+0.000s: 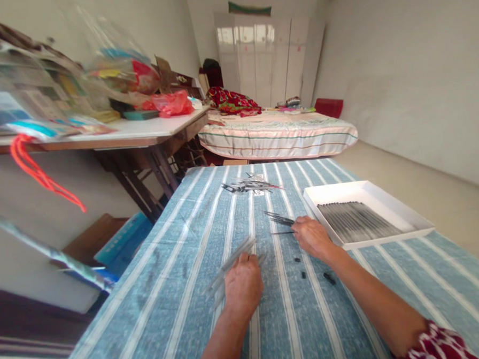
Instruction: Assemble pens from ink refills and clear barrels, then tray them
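My left hand (244, 282) is closed around several clear, pen-like tubes (238, 253), blurred and slanting up past the fingers, low over the striped cloth. Farther right, my right hand (311, 237) pinches a small bunch of thin dark sticks (278, 217) that look like pen refills, their ends pointing left. One more dark stick lies just below that bunch, and I cannot tell if it is held. Small black caps or plugs (328, 278) lie on the cloth below my right hand. A loose pile of thin dark sticks (250, 186) rests at the far end of the table.
A shallow white box (389, 206) at the right holds a row of dark-tipped clear pens (358, 220). The table wears a blue striped cloth (150, 307). Left stands a cluttered white-topped table (156, 127) with a red cord hanging down. A bed (277, 134) is beyond.
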Action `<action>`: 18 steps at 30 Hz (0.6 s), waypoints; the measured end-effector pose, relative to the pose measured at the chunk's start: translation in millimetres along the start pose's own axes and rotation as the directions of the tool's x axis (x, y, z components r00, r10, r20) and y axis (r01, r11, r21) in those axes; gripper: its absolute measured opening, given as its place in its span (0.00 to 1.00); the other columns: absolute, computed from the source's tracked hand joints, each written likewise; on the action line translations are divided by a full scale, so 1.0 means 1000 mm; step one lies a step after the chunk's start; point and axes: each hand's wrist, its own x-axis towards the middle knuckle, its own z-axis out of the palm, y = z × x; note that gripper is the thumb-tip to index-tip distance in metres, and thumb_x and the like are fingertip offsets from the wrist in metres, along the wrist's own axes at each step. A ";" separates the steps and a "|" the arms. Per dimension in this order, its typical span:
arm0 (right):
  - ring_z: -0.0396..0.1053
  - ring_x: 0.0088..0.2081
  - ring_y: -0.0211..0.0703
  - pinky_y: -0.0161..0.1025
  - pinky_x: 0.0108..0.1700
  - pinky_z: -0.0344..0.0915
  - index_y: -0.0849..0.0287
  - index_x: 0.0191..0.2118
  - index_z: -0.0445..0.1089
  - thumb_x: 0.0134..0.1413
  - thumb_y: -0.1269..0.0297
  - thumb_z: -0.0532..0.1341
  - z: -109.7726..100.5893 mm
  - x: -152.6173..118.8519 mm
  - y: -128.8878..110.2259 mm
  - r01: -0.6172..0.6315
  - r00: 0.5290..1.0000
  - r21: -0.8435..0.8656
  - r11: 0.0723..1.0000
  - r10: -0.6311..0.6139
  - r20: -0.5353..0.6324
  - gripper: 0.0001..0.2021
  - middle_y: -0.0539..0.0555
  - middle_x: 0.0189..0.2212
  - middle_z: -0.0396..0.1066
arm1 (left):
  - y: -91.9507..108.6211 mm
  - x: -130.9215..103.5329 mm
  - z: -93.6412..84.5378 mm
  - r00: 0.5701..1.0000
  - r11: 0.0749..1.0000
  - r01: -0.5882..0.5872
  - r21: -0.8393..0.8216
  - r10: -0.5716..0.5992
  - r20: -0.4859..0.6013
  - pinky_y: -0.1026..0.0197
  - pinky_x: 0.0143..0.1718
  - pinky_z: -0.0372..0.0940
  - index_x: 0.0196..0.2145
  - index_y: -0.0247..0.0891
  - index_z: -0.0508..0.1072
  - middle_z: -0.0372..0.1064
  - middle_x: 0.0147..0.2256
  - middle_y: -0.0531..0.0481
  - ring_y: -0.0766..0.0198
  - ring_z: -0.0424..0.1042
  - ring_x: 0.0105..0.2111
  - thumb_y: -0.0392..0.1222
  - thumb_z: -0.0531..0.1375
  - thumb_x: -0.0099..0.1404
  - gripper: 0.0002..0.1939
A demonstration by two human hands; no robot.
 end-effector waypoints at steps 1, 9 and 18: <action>0.64 0.42 0.44 0.36 0.40 0.56 0.60 0.31 0.70 0.56 0.70 0.52 0.002 0.001 0.000 0.006 1.000 0.000 1.000 -0.006 -0.002 0.10 0.56 0.36 0.69 | 0.000 0.000 0.000 1.000 1.000 0.002 0.009 -0.002 0.017 0.56 0.36 0.63 0.35 0.34 0.73 0.70 0.37 0.39 0.51 0.71 0.38 0.34 0.49 0.61 0.13; 0.63 0.41 0.46 0.39 0.40 0.55 0.61 0.31 0.70 0.55 0.71 0.52 0.006 0.004 0.001 0.061 0.998 -0.045 0.997 -0.061 0.007 0.09 0.58 0.36 0.69 | 0.003 -0.004 -0.009 0.999 0.995 -0.002 -0.098 -0.002 -0.035 0.58 0.38 0.61 0.31 0.36 0.70 0.69 0.35 0.43 0.55 0.70 0.38 0.35 0.52 0.60 0.07; 0.61 0.42 0.50 0.43 0.39 0.55 0.63 0.29 0.70 0.50 0.77 0.53 0.002 0.016 -0.013 0.178 0.984 -0.120 0.977 -0.174 0.040 0.09 0.61 0.35 0.68 | -0.009 0.002 -0.001 0.994 0.737 0.017 -0.676 -0.085 -0.068 0.64 0.28 0.61 0.26 0.38 0.65 0.65 0.21 0.55 0.65 0.68 0.23 0.37 0.52 0.58 0.04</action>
